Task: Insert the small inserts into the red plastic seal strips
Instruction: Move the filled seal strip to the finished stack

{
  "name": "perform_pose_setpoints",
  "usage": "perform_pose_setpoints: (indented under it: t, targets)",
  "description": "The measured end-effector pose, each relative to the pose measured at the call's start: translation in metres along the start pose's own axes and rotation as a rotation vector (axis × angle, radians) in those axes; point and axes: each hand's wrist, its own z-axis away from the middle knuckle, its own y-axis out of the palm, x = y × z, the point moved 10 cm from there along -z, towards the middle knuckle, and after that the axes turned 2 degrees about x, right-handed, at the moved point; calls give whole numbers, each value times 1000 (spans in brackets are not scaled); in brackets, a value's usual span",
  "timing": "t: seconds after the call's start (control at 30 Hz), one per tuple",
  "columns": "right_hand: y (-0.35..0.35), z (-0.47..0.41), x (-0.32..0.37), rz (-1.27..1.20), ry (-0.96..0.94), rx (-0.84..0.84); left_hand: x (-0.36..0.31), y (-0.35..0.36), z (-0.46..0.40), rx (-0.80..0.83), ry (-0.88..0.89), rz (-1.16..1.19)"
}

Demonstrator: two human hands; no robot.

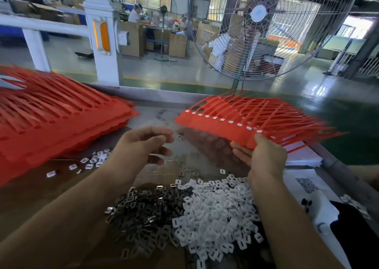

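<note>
A: We log one red seal sheet (215, 125) lifted above the tabletop (30, 197), right hand (264, 157) pinching its near edge. Ten white inserts (230, 122) show seated along it.

B: Left hand (141, 145) spread, holding nothing. Two loose piles: white pieces (217, 213), metal clips (143, 213).

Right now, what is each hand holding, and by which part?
The right hand grips the red seal strip sheet by its flat near edge, lifted off the table. The left hand holds nothing visible.
</note>
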Motion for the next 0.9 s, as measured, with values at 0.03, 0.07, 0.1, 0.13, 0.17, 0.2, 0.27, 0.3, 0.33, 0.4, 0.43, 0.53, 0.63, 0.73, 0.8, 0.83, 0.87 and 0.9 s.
perform_pose_setpoints:
  t: [0.03, 0.07, 0.1, 0.13, 0.17, 0.2, 0.27, 0.3, 0.33, 0.4, 0.43, 0.53, 0.63, 0.73, 0.8, 0.83, 0.87, 0.9]
  targets:
    - [4, 1, -3, 27, 25, 41, -1, -5, 5, -4, 9, 4]
    - [7, 1, -5, 59, 41, 75, -3, -9, 10, -11, 18, 16]
    - [9, 1, -6, 101, 44, 98, -3, -13, 14, -17, 25, 33]
    - [10, 1, -6, 150, 36, 116, -2, -16, 18, -26, 26, 52]
    - [11, 1, -4, 198, 17, 127, 0, -18, 21, -37, 26, 68]
    - [11, 1, -2, 236, -9, 130, 2, -20, 23, -49, 25, 77]
    - [12, 0, 6, 281, -83, 123, 5, -23, 26, -69, 24, 76]
    - [13, 1, 11, 301, -127, 125, 6, -23, 26, -72, 27, 74]
    - [15, 2, 15, 320, -169, 132, 5, -23, 26, -71, 35, 73]
    - [18, 5, 21, 338, -224, 142, 2, -24, 25, -66, 48, 78]
    - [19, 6, 23, 340, -243, 141, 1, -24, 25, -68, 49, 85]
    - [22, 12, 33, 342, -316, 141, 2, -26, 24, -77, 53, 95]
    - [24, 21, 43, 312, -373, 152, 3, -27, 24, -78, 52, 95]
    - [29, 32, 53, 282, -442, 171, 4, -26, 23, -73, 57, 97]
    - [28, 36, 59, 243, -480, 147, 4, -26, 22, -71, 60, 101]
    - [26, 36, 61, 224, -494, 126, 5, -26, 22, -69, 60, 100]
    - [23, 36, 62, 202, -503, 105, 5, -27, 22, -65, 60, 97]
    - [20, 35, 62, 180, -502, 84, 6, -27, 21, -60, 59, 91]
